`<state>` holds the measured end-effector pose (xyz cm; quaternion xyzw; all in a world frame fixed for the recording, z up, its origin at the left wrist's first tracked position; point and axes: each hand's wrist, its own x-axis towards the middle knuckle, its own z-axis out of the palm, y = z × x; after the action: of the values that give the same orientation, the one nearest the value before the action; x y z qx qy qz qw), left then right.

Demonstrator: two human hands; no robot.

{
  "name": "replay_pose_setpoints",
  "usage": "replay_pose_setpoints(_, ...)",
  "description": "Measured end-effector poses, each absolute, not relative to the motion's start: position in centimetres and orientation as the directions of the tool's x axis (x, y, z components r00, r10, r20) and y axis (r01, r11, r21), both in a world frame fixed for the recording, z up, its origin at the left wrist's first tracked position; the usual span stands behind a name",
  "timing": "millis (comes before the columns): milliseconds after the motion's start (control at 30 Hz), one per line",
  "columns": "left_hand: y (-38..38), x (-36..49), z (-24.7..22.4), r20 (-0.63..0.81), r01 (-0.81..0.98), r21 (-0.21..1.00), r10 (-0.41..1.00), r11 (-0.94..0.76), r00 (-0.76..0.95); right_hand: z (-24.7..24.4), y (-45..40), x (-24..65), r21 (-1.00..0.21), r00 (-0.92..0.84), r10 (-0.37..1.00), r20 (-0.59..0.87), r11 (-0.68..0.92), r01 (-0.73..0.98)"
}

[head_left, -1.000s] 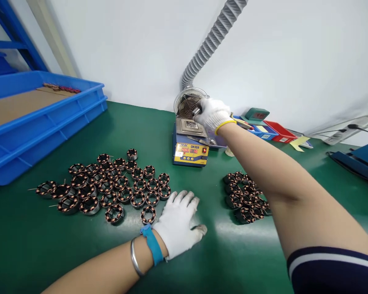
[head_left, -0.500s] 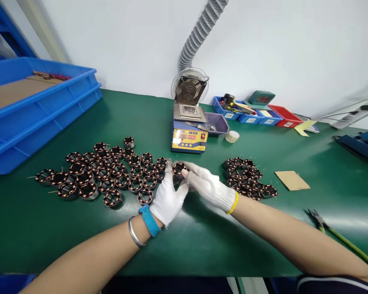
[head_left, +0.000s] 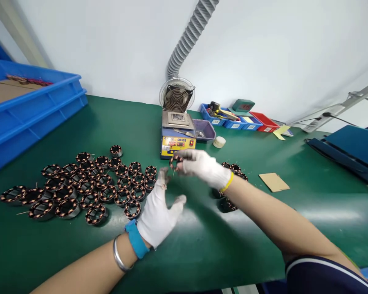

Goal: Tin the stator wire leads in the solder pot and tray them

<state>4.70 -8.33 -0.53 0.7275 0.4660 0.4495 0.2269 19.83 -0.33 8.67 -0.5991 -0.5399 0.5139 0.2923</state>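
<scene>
One copper-wound ring is pinched by the right hand over the table, between front and back edges, probably so its wire hangs free, while the left hand gapes wide, empty.

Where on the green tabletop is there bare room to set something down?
Free: between the blue crate and the yellow-fronted machine, and nearer, between the left hand and right forearm. Crowded: the left ring group, and the right ring group, partly hidden.
</scene>
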Motion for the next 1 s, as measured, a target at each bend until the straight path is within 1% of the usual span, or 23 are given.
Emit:
replay_pose_setpoints(67,-8.7,5.0,-0.2,0.566,0.562,0.58,0.788,-0.589,0.241,10.4,3.3,20.8,-0.853,0.058,0.997,-0.057,-0.079,0.515)
replay_pose_setpoints(100,-8.9,5.1,0.0,0.599,0.602,0.49,0.745,-0.63,0.293,11.3,5.2,21.3,-0.8,0.123,0.99,0.07,-0.017,0.6)
replay_pose_setpoints(133,-8.9,5.1,0.2,0.601,0.642,0.413,0.723,-0.646,0.341,12.1,7.2,21.7,-0.74,0.164,0.971,0.175,0.02,0.672)
replay_pose_setpoints(167,-8.9,5.1,0.3,0.577,0.685,0.355,0.726,-0.636,0.375,12.7,9.1,22.1,-0.693,0.184,0.954,0.238,0.034,0.72)
replay_pose_setpoints(233,-8.6,5.1,0.6,0.477,0.768,0.292,0.783,-0.57,0.4,13.6,12.2,22.5,-0.621,0.2,0.935,0.294,0.028,0.784)
replay_pose_setpoints(333,-8.0,4.9,0.6,0.323,0.835,0.255,0.857,-0.487,0.401,13.9,15.0,22.2,-0.517,0.201,0.926,0.318,-0.009,0.856)
replay_pose_setpoints(400,-7.8,4.8,0.3,0.273,0.829,0.247,0.857,-0.501,0.436,13.5,15.9,21.7,-0.447,0.182,0.928,0.324,-0.019,0.894)
replay_pose_setpoints(500,-7.9,4.7,0.0,0.275,0.775,0.254,0.811,-0.579,0.517,12.9,16.5,21.1,-0.365,0.139,0.938,0.317,-0.014,0.931)
replay_pose_setpoints(667,-8.2,4.9,0.3,0.343,0.619,0.297,0.686,-0.727,0.642,12.2,17.0,20.6,-0.237,0.1,0.955,0.278,-0.033,0.971)
replay_pose_setpoints(733,-8.2,5.0,0.5,0.381,0.572,0.313,0.652,-0.758,0.655,12.1,17.1,20.5,-0.22,0.103,0.957,0.273,-0.042,0.975)
replay_pose_setpoints(800,-8.1,5.0,0.6,0.42,0.565,0.32,0.649,-0.76,0.634,12.1,17.2,20.5,-0.22,0.109,0.955,0.275,-0.048,0.974)
replay_pose_setpoints(900,-8.0,5.0,0.6,0.456,0.612,0.318,0.683,-0.724,0.57,12.2,17.1,20.5,-0.228,0.11,0.954,0.277,-0.046,0.973)
replay_pose_setpoints(1000,-7.9,5.0,0.4,0.463,0.664,0.325,0.726,-0.673,0.509,12.6,17.0,20.6,-0.25,0.114,0.951,0.286,-0.041,0.967)
